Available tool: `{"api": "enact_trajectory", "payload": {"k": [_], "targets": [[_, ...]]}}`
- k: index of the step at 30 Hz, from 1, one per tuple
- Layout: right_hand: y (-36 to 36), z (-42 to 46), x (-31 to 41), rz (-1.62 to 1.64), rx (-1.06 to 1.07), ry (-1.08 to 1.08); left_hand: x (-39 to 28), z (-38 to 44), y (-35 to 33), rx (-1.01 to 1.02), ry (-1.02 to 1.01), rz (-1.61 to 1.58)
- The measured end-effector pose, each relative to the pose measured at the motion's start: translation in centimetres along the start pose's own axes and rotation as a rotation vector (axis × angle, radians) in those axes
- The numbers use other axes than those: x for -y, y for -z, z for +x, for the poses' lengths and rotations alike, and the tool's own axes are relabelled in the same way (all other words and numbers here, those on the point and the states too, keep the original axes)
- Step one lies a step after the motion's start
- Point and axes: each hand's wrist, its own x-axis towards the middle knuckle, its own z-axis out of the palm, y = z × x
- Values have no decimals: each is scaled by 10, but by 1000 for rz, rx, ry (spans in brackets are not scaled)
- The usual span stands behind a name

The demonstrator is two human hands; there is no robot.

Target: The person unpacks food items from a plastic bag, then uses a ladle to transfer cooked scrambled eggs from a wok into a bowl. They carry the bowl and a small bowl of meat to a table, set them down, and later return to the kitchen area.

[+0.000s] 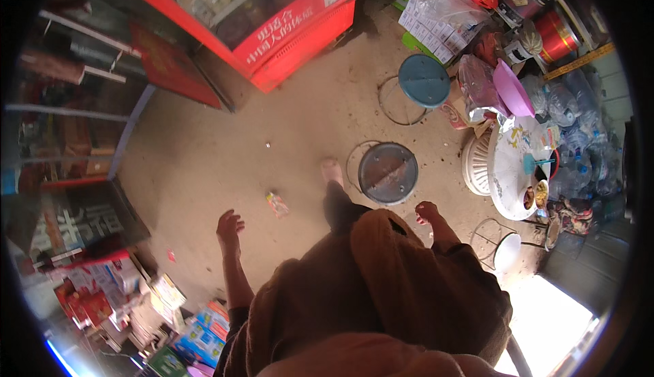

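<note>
My left hand (pixel 230 225) hangs above the concrete floor (pixel 199 157) with loosely curled, parted fingers and nothing in it. A crumpled wrapper (pixel 277 203) lies on the floor to its right. On the other side of my body, my right hand (pixel 427 213) is also in the air, its fingers bent inward. No object shows in it, though the palm is hidden. The nearest thing to that hand is a dark round stool (pixel 388 173) with a worn seat. My foot in a pinkish shoe (pixel 332 171) stands just left of this stool.
A red display cooler (pixel 306 44) stands ahead. Right of it are a blue-grey stool (pixel 424 81), a round white table (pixel 503 172) with food bowls, a pink basin (pixel 512 89) and bagged plastic bottles (pixel 577 142). Cartons (pixel 202 333) are piled at lower left.
</note>
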Motion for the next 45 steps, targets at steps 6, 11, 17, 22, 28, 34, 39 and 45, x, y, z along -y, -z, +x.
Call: {"api": "enact_trajectory", "payload": {"k": [6,11,17,22,28,34,39,45], "targets": [[20,22,125,330,-31,198,-8,92,19,-70,143,18],[56,12,170,258,-244,268,5,149,-4,-61,256,3],[59,63,192,47,-388,395,56,248,46,432,153,240],[96,93,299,78,-500,560,21,324,-9,378,248,310],[133,146,379,68,-562,661,-73,440,-77,352,115,450],[173,157,370,513,-674,274,-343,489,-304,505,24,480],[184,128,335,362,-441,-69,-436,562,-484,789,-778,640],[261,141,339,261,-315,-115,-546,486,-683,950,-899,681]]}}
